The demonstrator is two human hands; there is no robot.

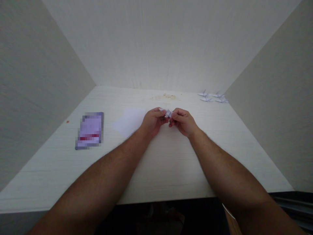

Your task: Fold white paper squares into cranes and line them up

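Observation:
Both of my hands meet over the middle of the pale table (161, 163). My left hand (153, 121) and my right hand (183, 121) pinch a small, pale lilac folded paper piece (168, 113) between their fingertips, holding it just above the table. The fingers of both hands are curled closed around it, so most of the paper is hidden. A loose pale paper sheet (129, 122) lies flat on the table just left of my left hand.
A purple-and-white packet (89, 130) lies at the left of the table. Several small folded paper cranes (213, 97) sit at the back right corner. A yellowish stain (166, 97) marks the back middle. Walls close in the table on three sides.

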